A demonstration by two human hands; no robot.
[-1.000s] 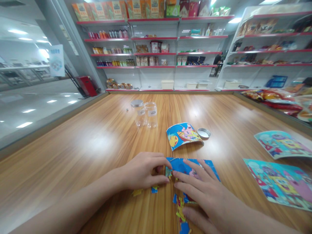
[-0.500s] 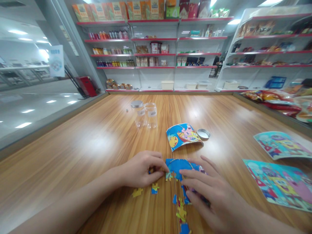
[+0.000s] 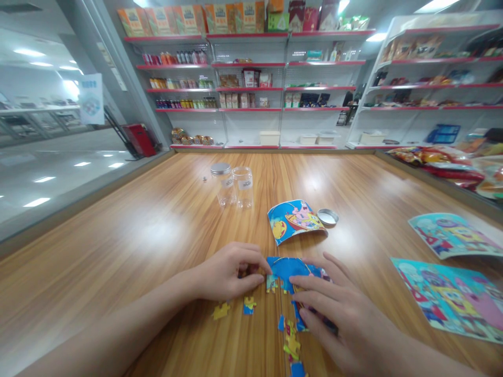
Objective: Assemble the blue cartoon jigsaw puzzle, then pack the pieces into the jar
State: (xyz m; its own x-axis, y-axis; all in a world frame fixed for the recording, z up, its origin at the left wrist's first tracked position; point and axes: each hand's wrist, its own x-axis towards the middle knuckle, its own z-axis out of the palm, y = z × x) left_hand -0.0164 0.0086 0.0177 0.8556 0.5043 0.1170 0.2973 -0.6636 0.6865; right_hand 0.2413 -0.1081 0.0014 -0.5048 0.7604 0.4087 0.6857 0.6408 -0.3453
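My left hand (image 3: 236,269) rests curled on the table, its index fingertip beside a pale blue-green puzzle piece (image 3: 271,283) at the left of a partly joined jigsaw puzzle (image 3: 285,267). Bits of yellow show in the hollow of that hand; whether the fingers hold them I cannot tell. With fingers spread, my right hand (image 3: 334,301) lies over the puzzle's right part and hides much of it. Below the left hand are a yellow puzzle piece (image 3: 221,311) and a blue-and-yellow piece (image 3: 249,305). Several more pieces (image 3: 291,345) run down toward the near edge.
A curved picture card (image 3: 296,221) stands behind the puzzle, beside a metal lid (image 3: 327,217). Two clear jars (image 3: 244,193) are farther back, one lidded. Two picture sheets (image 3: 451,301) lie at right. Snack packets (image 3: 444,162) border the right edge, and stocked shelves (image 3: 251,63) rise beyond.
My left index finger has drawn back very slightly from the pale piece, which shows a little more. My right hand stays nearly still over the puzzle.
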